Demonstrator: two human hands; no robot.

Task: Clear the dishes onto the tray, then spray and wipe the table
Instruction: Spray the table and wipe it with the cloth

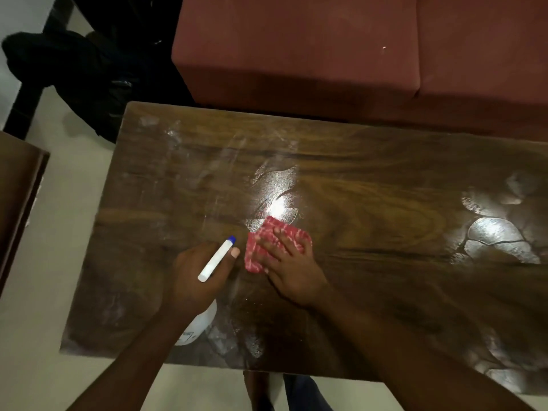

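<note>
red cloth [254, 253] flat under my right hand [292, 269], fingers straight, mid table [370, 179], well off every edge | left hand [195, 277] wrapped round spray bottle [215, 261] near front edge | wet bare wood rightward

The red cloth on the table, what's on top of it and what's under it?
The right hand presses flat on the red cloth, fingers spread. Under it lies the wooden table; that patch is covered, so its wetness can't be seen.

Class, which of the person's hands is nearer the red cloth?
Right. The right hand lies flat on the red cloth; the left hand grips the spray bottle just left of it.
</note>
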